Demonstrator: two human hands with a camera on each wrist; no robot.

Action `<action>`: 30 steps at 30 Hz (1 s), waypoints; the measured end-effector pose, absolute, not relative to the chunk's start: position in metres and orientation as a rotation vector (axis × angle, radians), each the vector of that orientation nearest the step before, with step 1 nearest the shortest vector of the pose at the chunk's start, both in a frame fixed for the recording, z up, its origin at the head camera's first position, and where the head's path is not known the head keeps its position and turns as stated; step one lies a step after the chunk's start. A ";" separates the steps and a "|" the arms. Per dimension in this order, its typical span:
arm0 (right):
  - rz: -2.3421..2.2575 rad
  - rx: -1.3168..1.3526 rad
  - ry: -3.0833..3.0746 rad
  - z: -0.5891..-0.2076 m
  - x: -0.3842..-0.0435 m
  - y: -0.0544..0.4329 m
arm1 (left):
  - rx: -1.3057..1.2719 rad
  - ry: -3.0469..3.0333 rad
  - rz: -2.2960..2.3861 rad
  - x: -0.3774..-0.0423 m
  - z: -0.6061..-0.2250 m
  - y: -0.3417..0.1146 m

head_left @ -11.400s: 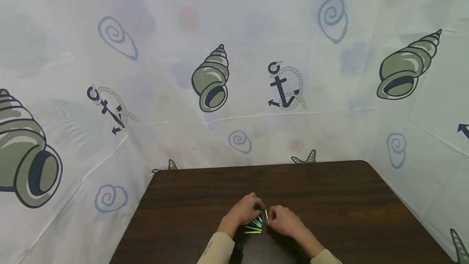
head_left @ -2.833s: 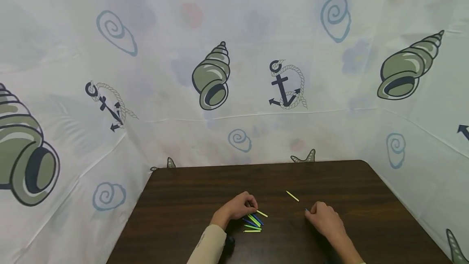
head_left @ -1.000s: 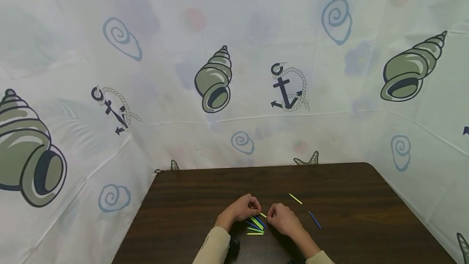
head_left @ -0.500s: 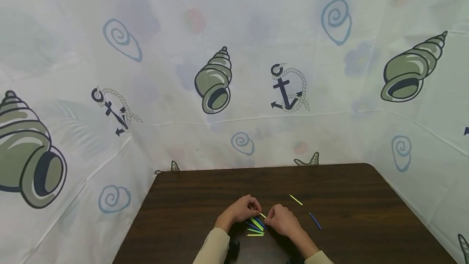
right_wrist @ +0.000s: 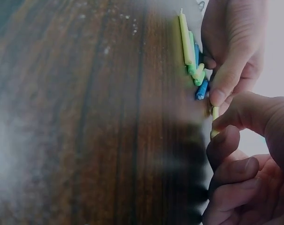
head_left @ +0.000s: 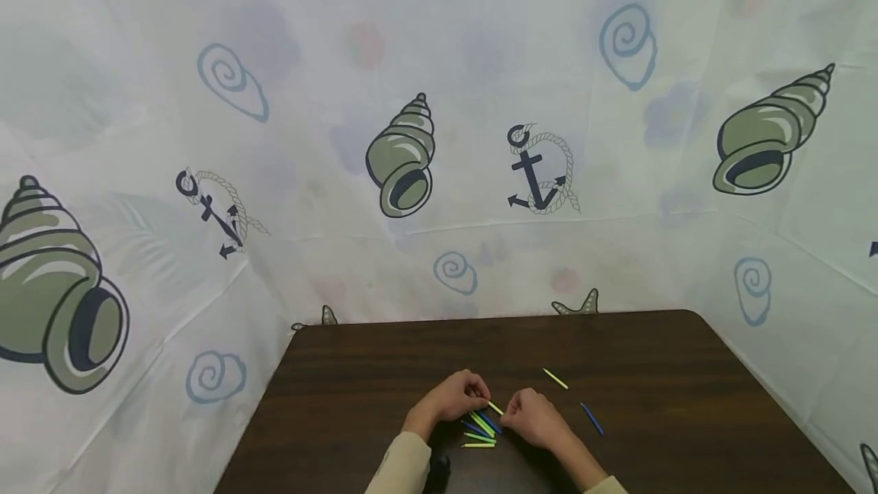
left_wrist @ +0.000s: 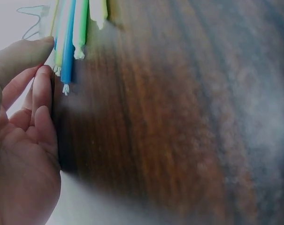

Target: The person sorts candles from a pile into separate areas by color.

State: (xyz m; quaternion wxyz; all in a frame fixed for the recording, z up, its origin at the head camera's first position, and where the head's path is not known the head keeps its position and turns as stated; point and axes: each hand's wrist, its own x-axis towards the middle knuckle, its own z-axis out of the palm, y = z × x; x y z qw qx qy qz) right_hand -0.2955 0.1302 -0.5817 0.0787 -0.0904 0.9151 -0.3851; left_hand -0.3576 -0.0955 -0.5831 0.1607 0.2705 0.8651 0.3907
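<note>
My left hand (head_left: pixel 450 396) and right hand (head_left: pixel 538 418) are close together over the table, pinching opposite ends of a thin yellow candle (right_wrist: pixel 215 112). In the right wrist view its middle shows between the fingertips of the two hands. Just below the left hand lies a loose fan of several small candles: a blue candle (left_wrist: pixel 68 42), a green candle (left_wrist: pixel 80 28) and a yellow candle (head_left: pixel 479 445) nearest me among them. Short white wicks stick out of their ends in the left wrist view. Part of the fan is hidden by the left hand.
Apart from the fan, a yellow candle (head_left: pixel 555 378) and a blue candle (head_left: pixel 592 418) lie on the dark wooden table (head_left: pixel 384 349), beyond and right of my right hand. A white sheet (head_left: pixel 309 136) printed with shells and anchors hangs behind and beside the table.
One yellow and one blue candle have come to lie apart at the right. My right hand left the blue one there and came back to the yellow candle at my left hand.
</note>
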 end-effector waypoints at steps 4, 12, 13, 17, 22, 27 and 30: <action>-1.186 -0.277 2.716 -0.584 -0.293 0.132 | 0.710 2.467 1.136 -0.352 -0.582 -0.094; -1.198 -0.239 2.727 -0.585 -0.293 0.135 | 0.669 2.404 1.148 -0.349 -0.575 -0.097; -1.198 -0.232 2.731 -0.585 -0.293 0.136 | 0.674 2.395 1.144 -0.350 -0.574 -0.098; -1.199 -0.221 2.750 -0.582 -0.293 0.137 | 0.753 2.389 1.102 -0.354 -0.576 -0.106; -1.209 -0.198 2.766 -0.580 -0.294 0.140 | 0.844 2.370 1.050 -0.360 -0.577 -0.108; -1.117 -0.128 2.816 -0.575 -0.293 0.144 | 0.840 2.305 1.076 -0.355 -0.569 -0.106; -1.062 -0.083 2.843 -0.570 -0.293 0.147 | 0.818 2.294 1.079 -0.357 -0.570 -0.106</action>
